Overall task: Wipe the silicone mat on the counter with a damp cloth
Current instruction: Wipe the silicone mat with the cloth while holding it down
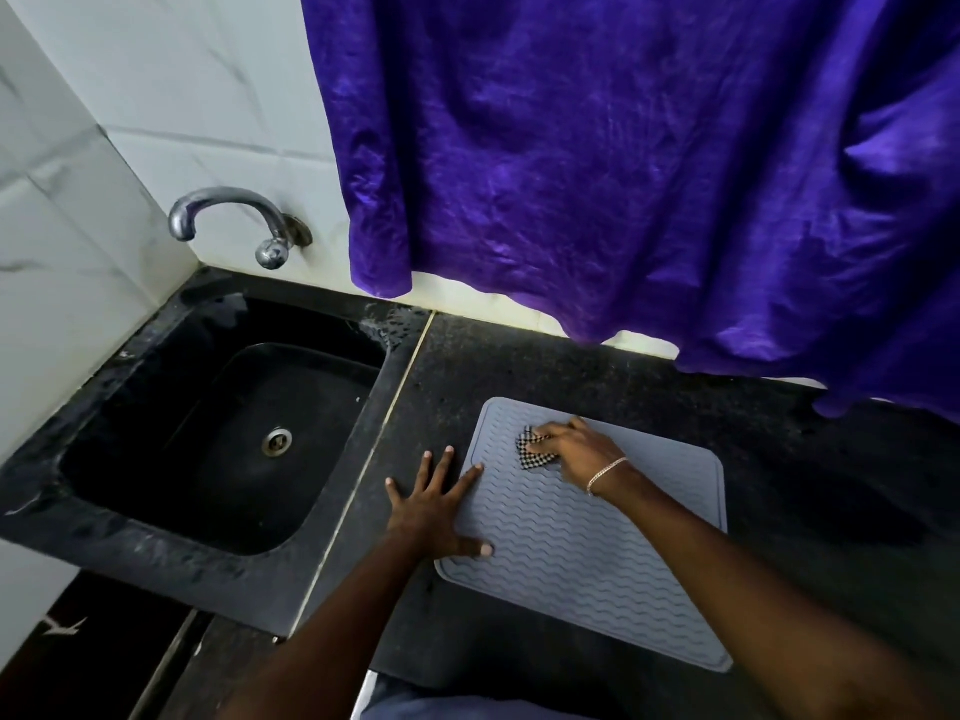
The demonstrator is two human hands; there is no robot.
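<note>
A grey silicone mat (597,553) with wavy ridges lies on the dark counter (779,459), right of the sink. My right hand (576,452) is on the mat's far left part, its fingers curled over a small black-and-white checked cloth (535,452) pressed against the mat. My left hand (434,509) lies flat with spread fingers on the mat's left edge, thumb and forefinger on the mat and the other fingers on the counter.
A black sink (124,387) with a metal drain sits to the left, a chrome tap (228,213) on the tiled wall above it. A purple curtain (649,158) hangs over the counter's back edge. The counter's front edge runs just below the mat.
</note>
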